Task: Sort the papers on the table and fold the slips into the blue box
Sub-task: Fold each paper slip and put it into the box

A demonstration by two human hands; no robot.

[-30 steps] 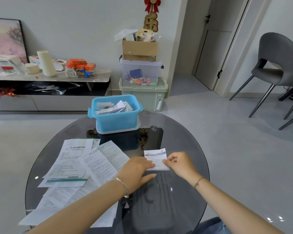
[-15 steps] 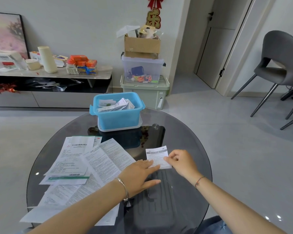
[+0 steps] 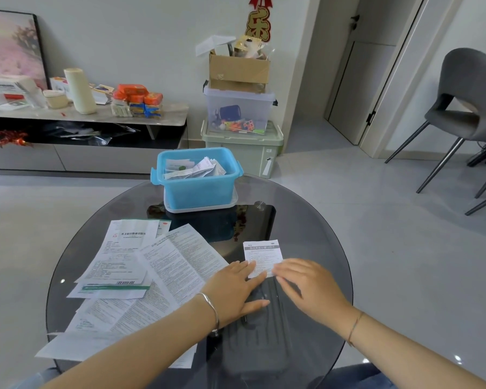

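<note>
I judge that the step is folding the slip [image 3: 263,255]. To do it well, I should keep my left hand [image 3: 236,287] flat on the near left corner as an anchor, match the edges evenly, then press the crease. The slip lies on the table [image 3: 314,234] under the fingertips of both hands. My right hand [image 3: 306,287] rests on its near right edge, fingers apparently straight, gripping nothing. The blue box [image 3: 199,186] stands far, slightly left.
</note>
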